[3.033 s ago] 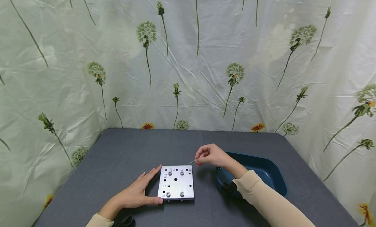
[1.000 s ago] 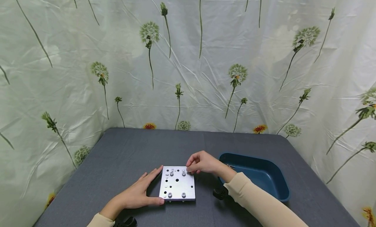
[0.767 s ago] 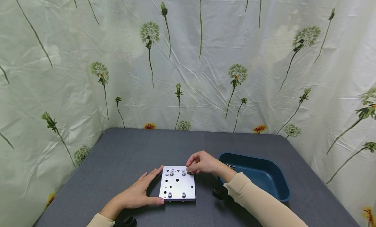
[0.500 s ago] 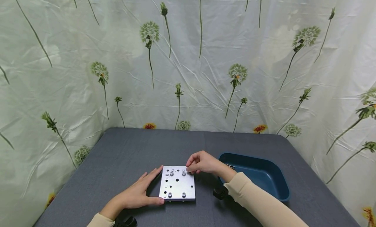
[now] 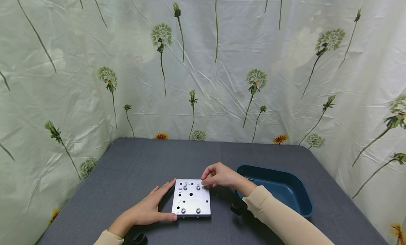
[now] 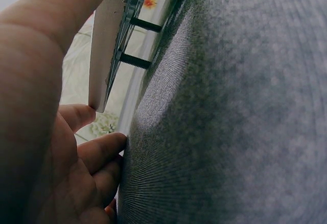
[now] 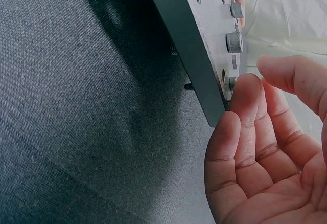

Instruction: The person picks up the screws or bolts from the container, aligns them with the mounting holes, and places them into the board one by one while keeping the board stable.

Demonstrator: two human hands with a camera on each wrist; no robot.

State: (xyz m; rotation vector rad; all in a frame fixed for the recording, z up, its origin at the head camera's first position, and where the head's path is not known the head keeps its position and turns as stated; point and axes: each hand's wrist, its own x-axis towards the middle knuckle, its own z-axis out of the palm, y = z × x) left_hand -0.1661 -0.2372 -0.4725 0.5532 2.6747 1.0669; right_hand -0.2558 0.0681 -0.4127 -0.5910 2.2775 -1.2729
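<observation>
A square silver metal plate (image 5: 191,204) sits near the table's front, with holes, small raised blocks and several socket-head screws (image 5: 198,210). Threaded screw shanks (image 6: 135,60) stick out under it in the left wrist view. My left hand (image 5: 142,210) grips its left side, thumb at the near corner and index finger at the far one. At the far right corner, my right hand (image 5: 222,176) has its curled thumb and index fingertips together right over the surface. The thin metal rod seen there earlier is hidden by the fingers now. A socket-head screw (image 7: 235,42) stands beside these fingertips.
A dark blue plastic box (image 5: 298,184) stands right of the plate, partly behind the right forearm, with a small thin metal piece (image 5: 248,178) inside. Grey cloth covers the table (image 5: 165,157). A flower-printed curtain (image 5: 215,79) hangs behind it.
Since three seconds ago, my right hand has moved left and nearer, bringing the thin metal rod to the plate's far right corner. Over the last second, both hands have stayed still.
</observation>
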